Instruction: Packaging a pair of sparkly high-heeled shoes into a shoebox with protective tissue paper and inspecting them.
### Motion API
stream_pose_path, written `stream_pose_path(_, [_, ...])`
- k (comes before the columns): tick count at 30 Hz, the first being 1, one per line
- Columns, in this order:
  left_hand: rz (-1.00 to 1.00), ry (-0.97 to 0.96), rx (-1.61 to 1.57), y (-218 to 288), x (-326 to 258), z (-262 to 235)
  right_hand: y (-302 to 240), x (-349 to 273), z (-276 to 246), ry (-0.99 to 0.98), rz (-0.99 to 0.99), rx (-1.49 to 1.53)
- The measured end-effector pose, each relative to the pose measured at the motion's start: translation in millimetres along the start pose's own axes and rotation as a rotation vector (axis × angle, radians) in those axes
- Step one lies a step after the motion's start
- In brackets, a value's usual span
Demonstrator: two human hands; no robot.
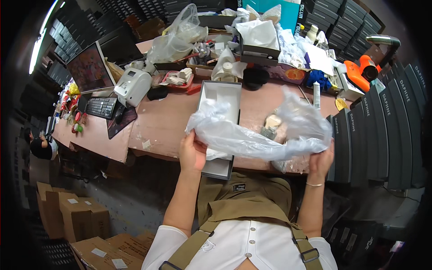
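A thin, whitish, see-through plastic sheet or bag (pixel 258 141) is stretched sideways above the table; its right part billows up. My left hand (pixel 192 150) grips its left end, with the fingers partly hidden behind the plastic. At its right end, my right hand (pixel 321 159) holds the lower edge. Under the plastic on the left lies an open grey shoe box (pixel 220 92) with a pale inside, jutting over the table's near edge. Beyond the plastic, a small beige and grey item (pixel 271 123), too covered to name, rests on the table.
Dark shoe boxes (pixel 373 130) stand in a row on the right. A label printer (pixel 133 85), a keyboard (pixel 101 107) and a monitor (pixel 91 68) occupy the left of the pink table (pixel 166 119). Cluttered trays line the back. Cardboard cartons (pixel 83 213) stand on the floor at left.
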State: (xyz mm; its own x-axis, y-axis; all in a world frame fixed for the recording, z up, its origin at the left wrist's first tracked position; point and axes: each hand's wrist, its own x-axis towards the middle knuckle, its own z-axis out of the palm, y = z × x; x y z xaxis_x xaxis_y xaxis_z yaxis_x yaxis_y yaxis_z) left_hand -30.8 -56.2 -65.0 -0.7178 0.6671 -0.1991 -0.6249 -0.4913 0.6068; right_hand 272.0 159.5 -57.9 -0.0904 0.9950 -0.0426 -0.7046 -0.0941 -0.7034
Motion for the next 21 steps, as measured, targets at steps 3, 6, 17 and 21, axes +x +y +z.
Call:
stream_pose_path(3, [0.158, 0.029, 0.041, 16.9, 10.0, 45.6, -19.7, -8.0, -10.8, -0.059, -0.086, -0.023])
stream_pose_path(6, [0.353, -0.019, 0.087, 15.5, 20.3, 69.5, -30.1, -1.8, -4.3, 0.034, -0.208, -0.007])
stream_pose_path(17, [0.065, 0.214, -0.035, -8.4, 38.8, -1.8, -12.1, -1.9, 21.8, 0.017, 0.049, 0.216])
stream_pose_path(21, [0.142, 0.186, 0.015, 3.2, 43.9, -4.0, -4.4, 8.0, 14.4, -0.09, 0.007, 0.297])
